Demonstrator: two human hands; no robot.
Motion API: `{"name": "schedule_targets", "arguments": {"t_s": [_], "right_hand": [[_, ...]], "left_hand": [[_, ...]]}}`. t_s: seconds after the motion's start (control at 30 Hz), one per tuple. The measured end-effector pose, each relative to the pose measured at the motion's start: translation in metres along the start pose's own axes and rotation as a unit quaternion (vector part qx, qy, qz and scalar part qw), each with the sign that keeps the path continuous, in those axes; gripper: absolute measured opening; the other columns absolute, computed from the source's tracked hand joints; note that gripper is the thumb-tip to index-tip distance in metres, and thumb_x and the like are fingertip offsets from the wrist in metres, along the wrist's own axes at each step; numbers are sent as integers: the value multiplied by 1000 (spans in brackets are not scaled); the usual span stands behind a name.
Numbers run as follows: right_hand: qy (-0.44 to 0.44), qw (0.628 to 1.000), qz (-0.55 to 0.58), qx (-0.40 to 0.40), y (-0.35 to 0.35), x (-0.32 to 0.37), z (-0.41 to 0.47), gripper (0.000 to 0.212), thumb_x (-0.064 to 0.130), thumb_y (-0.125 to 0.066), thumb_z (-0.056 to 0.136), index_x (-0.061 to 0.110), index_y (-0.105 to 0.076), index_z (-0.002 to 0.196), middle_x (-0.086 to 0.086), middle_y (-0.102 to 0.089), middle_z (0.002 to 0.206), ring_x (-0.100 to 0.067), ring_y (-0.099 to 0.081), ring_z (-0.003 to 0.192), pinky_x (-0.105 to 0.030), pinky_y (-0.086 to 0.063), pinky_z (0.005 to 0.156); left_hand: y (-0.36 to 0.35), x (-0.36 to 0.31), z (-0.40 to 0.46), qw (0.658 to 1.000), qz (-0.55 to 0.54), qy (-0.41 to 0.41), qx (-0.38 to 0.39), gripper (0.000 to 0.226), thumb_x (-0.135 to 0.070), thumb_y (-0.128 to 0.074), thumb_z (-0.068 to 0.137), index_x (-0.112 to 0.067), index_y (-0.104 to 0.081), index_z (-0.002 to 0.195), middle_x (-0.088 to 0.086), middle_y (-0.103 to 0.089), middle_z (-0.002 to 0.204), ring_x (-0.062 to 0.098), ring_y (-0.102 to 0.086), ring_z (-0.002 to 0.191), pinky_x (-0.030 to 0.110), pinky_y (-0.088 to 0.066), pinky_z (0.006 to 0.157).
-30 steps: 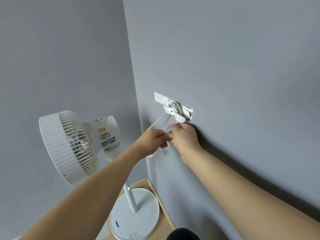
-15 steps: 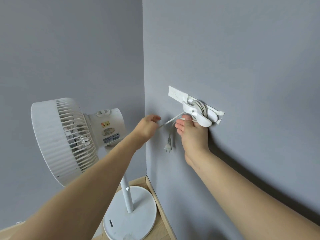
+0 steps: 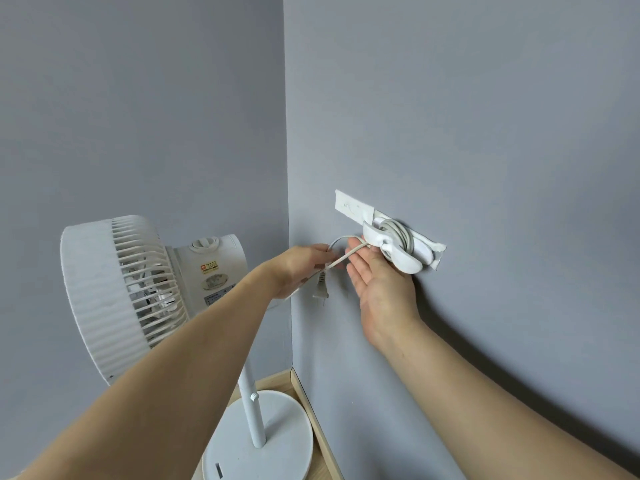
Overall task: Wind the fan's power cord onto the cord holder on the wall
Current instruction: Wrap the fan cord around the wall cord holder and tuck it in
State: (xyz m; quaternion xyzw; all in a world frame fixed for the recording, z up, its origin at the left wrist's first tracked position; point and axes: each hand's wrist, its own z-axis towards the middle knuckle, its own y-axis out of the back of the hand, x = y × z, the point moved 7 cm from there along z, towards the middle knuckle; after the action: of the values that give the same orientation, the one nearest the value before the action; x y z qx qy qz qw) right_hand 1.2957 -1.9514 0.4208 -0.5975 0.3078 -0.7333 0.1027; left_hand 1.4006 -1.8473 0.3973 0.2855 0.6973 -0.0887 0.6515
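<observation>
A white cord holder [image 3: 403,252] is fixed to the grey wall on the right, with several turns of the fan's white power cord [image 3: 398,233] wound on it. A loose stretch of cord runs left from the holder, and the plug [image 3: 320,285] hangs below it. My left hand [image 3: 301,268] pinches this loose stretch just above the plug. Palm up and fingers spread, my right hand [image 3: 381,282] sits right under the holder, the cord crossing its fingertips. The white standing fan [image 3: 138,292] is at the left.
The fan's pole and round base [image 3: 256,438] stand on a wooden floor in the corner where the two grey walls meet. A wooden skirting strip [image 3: 311,410] runs along the foot of the right wall.
My hands were together below the holder pinching the cord. My left hand has pulled the cord out to the left, the plug now hangs free, and my right hand has opened under the holder.
</observation>
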Motion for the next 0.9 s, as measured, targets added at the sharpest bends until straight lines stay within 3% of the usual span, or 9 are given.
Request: {"name": "schedule_targets", "arguments": {"t_s": [0.1,0.17,0.27,0.4,0.63,0.8,0.9], "right_hand": [[-41,999,1,9,-1,1,-5,26,4,-48,96,17,-62,114,5,-67,115,-8,-60,113,-27,-43,101],[-70,998,9,0,3,1,-10,32,-2,-51,92,18,-61,115,3,-65,120,-11,-57,119,-29,-41,104],[-116,993,34,-16,11,2,-26,31,1,-50,91,18,-61,115,-1,-63,124,-15,-58,117,-33,-40,107],[-145,986,80,-24,15,11,-40,32,14,-52,88,9,-61,118,-5,-66,121,-19,-60,114,-37,-39,107],[-176,974,136,39,3,30,-52,58,48,-56,88,16,-49,136,-6,-56,133,-21,-52,123,-35,-37,107],[-188,978,86,8,5,35,-54,58,48,-52,92,12,-45,138,-6,-55,135,-21,-53,117,-34,-39,104],[-194,977,85,3,3,37,-59,56,47,-53,92,13,-47,136,-6,-56,133,-21,-53,117,-34,-41,99]], "left_hand": [[20,-19,-6,994,22,-38,-101,17,-22,-52,97,-14,-61,86,5,-58,95,20,-50,90,22,-42,66],[32,-38,-14,989,30,-39,-139,19,-17,-50,96,-13,-60,80,1,-65,92,18,-57,83,28,-39,61],[39,-72,-31,984,35,5,-173,18,-14,-48,88,-13,-56,71,0,-70,75,15,-64,59,24,-37,53],[30,-122,-56,977,57,15,-205,17,-13,-44,77,-14,-45,60,3,-55,59,17,-33,43,20,-32,49],[-19,-182,-91,974,162,-28,-156,21,-18,-43,76,-16,-48,55,-1,-44,52,19,-29,47,21,-23,49],[-55,-195,-110,945,294,-116,-83,39,-12,-45,84,-17,-50,46,-11,-47,41,16,-38,47,16,-28,39],[-63,-184,-120,938,319,-131,-44,39,-10,-45,88,-16,-56,51,-5,-53,54,15,-43,50,28,-36,50]]}}
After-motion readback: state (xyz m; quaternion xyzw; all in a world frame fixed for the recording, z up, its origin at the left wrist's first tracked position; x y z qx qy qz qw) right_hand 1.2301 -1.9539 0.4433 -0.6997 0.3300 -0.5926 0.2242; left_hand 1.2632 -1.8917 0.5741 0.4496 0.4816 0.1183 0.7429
